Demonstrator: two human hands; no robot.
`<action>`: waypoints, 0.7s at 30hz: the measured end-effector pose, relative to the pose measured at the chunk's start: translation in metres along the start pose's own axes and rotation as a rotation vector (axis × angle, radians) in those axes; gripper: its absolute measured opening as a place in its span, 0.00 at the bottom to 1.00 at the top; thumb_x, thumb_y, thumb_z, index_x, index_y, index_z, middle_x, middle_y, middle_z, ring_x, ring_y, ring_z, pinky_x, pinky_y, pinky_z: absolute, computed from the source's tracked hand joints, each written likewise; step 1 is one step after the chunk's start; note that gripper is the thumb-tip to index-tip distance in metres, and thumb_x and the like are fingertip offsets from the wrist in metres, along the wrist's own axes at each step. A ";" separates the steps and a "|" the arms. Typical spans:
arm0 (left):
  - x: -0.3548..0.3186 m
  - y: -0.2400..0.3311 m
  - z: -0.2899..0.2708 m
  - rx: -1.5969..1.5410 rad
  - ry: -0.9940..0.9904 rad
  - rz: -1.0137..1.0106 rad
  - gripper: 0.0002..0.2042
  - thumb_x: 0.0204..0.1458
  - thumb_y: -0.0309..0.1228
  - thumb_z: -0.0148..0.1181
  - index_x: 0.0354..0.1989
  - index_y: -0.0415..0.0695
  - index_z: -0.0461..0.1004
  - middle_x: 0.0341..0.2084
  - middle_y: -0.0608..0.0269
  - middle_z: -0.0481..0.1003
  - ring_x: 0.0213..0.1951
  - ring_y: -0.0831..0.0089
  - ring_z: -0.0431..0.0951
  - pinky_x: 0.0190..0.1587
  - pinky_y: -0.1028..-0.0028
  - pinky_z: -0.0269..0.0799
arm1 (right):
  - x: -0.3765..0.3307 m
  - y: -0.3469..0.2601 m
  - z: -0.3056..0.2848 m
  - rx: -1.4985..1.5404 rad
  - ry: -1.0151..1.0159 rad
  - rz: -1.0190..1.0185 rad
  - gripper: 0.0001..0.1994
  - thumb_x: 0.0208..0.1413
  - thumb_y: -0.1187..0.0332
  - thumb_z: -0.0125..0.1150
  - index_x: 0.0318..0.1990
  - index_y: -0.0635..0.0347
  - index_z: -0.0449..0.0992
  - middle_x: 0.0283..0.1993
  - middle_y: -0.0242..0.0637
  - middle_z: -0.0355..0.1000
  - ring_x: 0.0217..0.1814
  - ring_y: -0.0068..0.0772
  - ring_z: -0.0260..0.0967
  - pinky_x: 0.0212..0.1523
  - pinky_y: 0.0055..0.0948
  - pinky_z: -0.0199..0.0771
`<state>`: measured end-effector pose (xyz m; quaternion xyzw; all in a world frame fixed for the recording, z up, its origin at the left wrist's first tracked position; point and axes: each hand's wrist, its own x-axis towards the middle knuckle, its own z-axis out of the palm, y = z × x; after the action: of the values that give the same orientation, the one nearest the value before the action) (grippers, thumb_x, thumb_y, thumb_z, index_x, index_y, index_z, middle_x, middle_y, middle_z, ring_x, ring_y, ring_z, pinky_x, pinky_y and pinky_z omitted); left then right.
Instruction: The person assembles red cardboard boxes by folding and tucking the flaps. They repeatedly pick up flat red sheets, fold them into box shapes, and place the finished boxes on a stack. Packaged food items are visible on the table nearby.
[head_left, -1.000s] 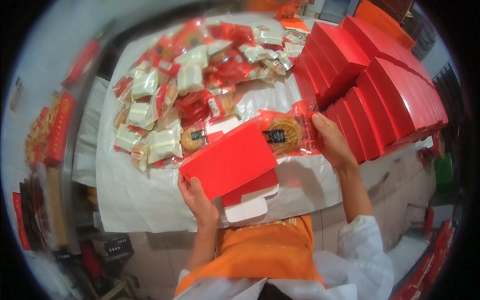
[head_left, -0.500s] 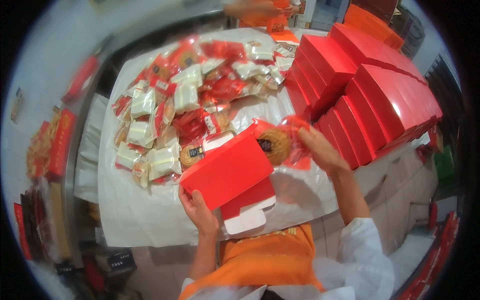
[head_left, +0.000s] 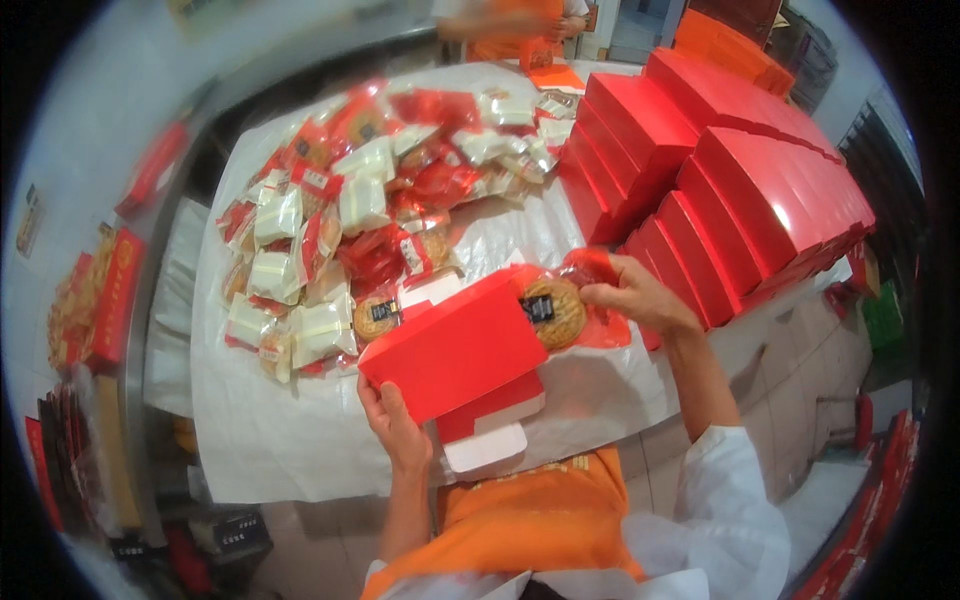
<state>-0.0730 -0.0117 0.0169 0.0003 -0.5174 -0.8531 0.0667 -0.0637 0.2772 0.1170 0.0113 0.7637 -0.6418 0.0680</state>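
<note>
My left hand [head_left: 395,425] grips the near corner of a flat red carton [head_left: 455,350] with open flaps, held over the white-covered table [head_left: 300,460]. My right hand [head_left: 640,297] holds a round brown pastry in a clear red wrapper [head_left: 560,310] at the carton's open right end, partly inside it. A heap of wrapped pastries [head_left: 350,220], red and cream packets, lies on the table just beyond the carton.
Rows of closed red boxes [head_left: 740,190] are stacked at the right of the table. Another person in orange [head_left: 510,25] stands at the far end. Red packaging sits on a shelf [head_left: 100,310] to the left. I wear an orange apron [head_left: 530,520].
The wrapped pastry has slid further toward the carton's open end, and my right hand followed it left. The carton has tilted slightly in my left hand.
</note>
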 end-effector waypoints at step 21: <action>0.000 -0.003 0.000 -0.133 0.084 -0.060 0.18 0.58 0.35 0.41 0.55 0.42 0.54 0.47 0.59 0.65 0.46 0.70 0.68 0.47 0.70 0.67 | -0.019 0.007 0.048 -0.241 0.133 -0.263 0.14 0.55 0.69 0.49 0.49 0.62 0.65 0.41 0.43 0.71 0.43 0.34 0.69 0.43 0.28 0.67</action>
<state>-0.0736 -0.0105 0.0143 0.0471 -0.4561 -0.8865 0.0626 -0.0397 0.2330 0.1041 -0.0542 0.8328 -0.5469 -0.0662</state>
